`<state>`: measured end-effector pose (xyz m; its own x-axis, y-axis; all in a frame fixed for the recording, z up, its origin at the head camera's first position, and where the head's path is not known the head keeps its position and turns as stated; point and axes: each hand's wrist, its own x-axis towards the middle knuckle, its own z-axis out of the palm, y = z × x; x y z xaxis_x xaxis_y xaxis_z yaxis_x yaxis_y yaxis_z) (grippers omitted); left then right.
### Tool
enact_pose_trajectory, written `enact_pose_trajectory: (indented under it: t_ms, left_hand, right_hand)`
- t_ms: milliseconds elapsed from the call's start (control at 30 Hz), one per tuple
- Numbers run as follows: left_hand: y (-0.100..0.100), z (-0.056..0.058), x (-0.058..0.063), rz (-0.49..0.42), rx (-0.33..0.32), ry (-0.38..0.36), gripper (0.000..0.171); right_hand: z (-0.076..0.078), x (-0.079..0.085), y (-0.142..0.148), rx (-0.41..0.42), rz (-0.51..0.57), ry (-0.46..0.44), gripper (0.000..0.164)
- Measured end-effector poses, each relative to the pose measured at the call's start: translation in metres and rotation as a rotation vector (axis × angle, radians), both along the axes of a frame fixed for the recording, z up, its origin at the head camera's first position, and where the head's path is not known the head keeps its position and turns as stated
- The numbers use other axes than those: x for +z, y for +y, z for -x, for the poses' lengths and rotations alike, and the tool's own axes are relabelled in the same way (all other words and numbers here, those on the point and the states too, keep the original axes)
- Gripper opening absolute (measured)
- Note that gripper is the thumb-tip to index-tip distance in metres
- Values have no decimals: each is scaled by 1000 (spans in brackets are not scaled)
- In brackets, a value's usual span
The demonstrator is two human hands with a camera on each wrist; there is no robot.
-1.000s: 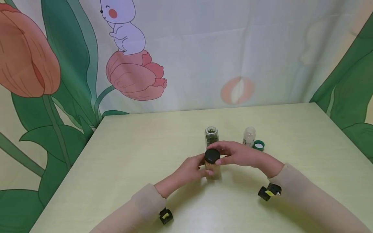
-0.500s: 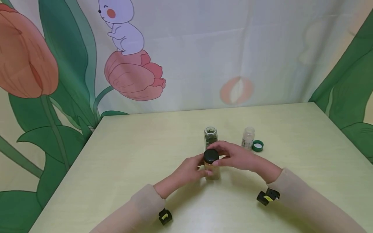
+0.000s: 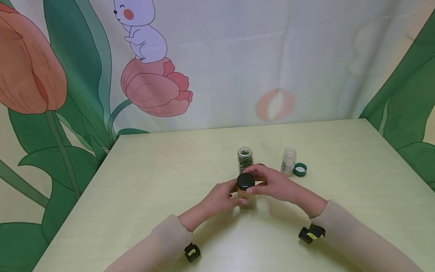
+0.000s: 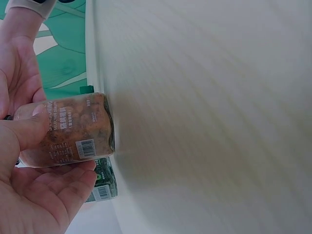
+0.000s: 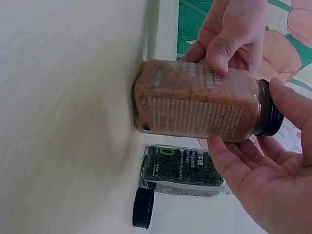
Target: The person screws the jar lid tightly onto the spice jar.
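A square glass seasoning jar [image 5: 195, 105] with orange-brown powder and a black lid [image 3: 246, 181] stands upright between both hands. My left hand [image 3: 217, 200] grips its body, thumb across the near side. With thumb and fingers, my right hand [image 3: 273, 181] pinches the black lid at the top. In the right wrist view the lid sits on the jar's neck. Just behind is a lidless glass jar of chopped parsley [image 3: 245, 158], partly covered by the hands, and a loose black cap [image 5: 143, 208] lies beside it.
To the right, a small clear jar [image 3: 289, 161] stands uncapped, with a green cap [image 3: 300, 169] lying beside it on the pale table [image 3: 170, 162]. A printed curtain [image 3: 221, 68] hangs behind the table's back edge.
Both hands keep their hold on the seasoning jar and its lid. The right wrist has dipped slightly, and the loose black cap now shows a little behind the right hand.
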<state>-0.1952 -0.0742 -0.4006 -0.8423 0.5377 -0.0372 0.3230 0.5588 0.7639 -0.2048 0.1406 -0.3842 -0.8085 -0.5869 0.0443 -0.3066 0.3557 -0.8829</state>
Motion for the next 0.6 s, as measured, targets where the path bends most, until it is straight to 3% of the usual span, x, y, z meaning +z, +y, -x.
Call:
enact_pose_trajectory:
  t_ms: [300, 600]
  left_hand:
    - [0, 0, 0, -2, -12, 1, 48]
    - [0, 0, 0, -12, -20, 4, 49]
  right_hand:
    - [1, -2, 0, -15, -1, -1, 48]
    - [17, 13, 11, 170, -40, -138, 64]
